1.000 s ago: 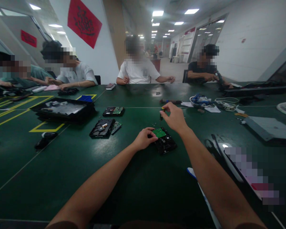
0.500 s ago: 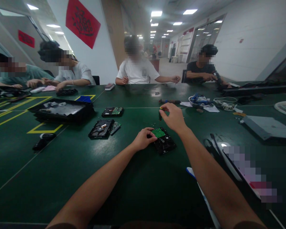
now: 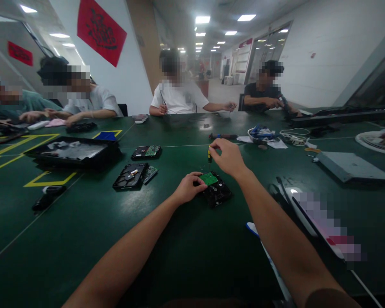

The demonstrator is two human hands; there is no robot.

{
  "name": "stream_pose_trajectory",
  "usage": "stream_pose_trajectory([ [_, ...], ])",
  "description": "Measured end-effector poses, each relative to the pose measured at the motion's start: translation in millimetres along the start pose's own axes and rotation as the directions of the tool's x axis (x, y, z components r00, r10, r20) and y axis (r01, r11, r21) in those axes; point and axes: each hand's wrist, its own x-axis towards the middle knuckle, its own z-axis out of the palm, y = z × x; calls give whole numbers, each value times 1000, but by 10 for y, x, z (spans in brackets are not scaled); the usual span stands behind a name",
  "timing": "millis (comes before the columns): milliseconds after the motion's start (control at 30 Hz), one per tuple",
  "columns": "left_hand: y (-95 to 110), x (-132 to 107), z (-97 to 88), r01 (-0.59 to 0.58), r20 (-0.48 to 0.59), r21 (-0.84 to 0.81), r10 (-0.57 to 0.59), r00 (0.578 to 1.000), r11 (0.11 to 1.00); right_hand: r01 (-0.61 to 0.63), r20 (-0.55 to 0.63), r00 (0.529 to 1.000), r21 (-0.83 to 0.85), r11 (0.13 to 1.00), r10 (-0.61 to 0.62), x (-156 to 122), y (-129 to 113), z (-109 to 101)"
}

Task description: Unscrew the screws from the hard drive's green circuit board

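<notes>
A black hard drive (image 3: 218, 193) lies on the green table in front of me, a green circuit board (image 3: 209, 179) on its upper face. My left hand (image 3: 190, 187) grips the drive's left edge, thumb by the board and fingers at the far side. Above the board, my right hand (image 3: 227, 155) pinches a small black-and-yellow screwdriver (image 3: 209, 155), held upright with its shaft pointing down at the board. Whether the tip touches a screw is too small to tell. A few tiny bits, perhaps screws, lie just beyond the drive.
To the left are an opened drive (image 3: 130, 176), a loose circuit board (image 3: 150, 174), another drive (image 3: 146, 152) and a black tray (image 3: 73, 154). A grey metal box (image 3: 354, 166) and a basket of cables (image 3: 262, 133) stand to the right. Several people sit across the table.
The whole view has shifted slightly, with things appearing further left. The screwdriver's yellow marking now shows more below my right fingers. My left hand keeps its place on the drive.
</notes>
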Motion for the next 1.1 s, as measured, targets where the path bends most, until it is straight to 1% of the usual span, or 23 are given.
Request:
stream_pose_trajectory([
  [100,2,1,-6,0,3,2,0,1000,1000,15,42,999,-28,999,-14,32,-43,-50],
  [300,24,-3,-15,6,6,-1,-6,1000,1000,-55,123,990,-56,997,62,126,-37,-146],
  [533,61,-16,-20,8,11,-6,-8,1000,1000,7,262,965,-91,996,17,206,-7,-262],
  [667,81,-18,-21,2,11,0,-2,1000,1000,-25,319,946,-85,996,51,223,-32,-301],
  [767,79,-12,-21,-14,12,7,14,1000,1000,-72,362,930,6,997,65,211,-51,-302],
  [867,67,-6,-21,-15,10,7,15,1000,1000,-183,401,909,146,972,110,184,-45,-257],
  [933,58,-4,-21,-7,10,6,7,1000,1000,-254,400,904,221,942,149,164,-23,-204],
  [1000,52,-2,-20,1,12,8,-1,1000,1000,-319,398,899,314,894,181,144,5,-144],
  [1100,46,1,-15,2,13,6,-2,1000,1000,-416,398,885,449,791,240,99,30,-63],
])
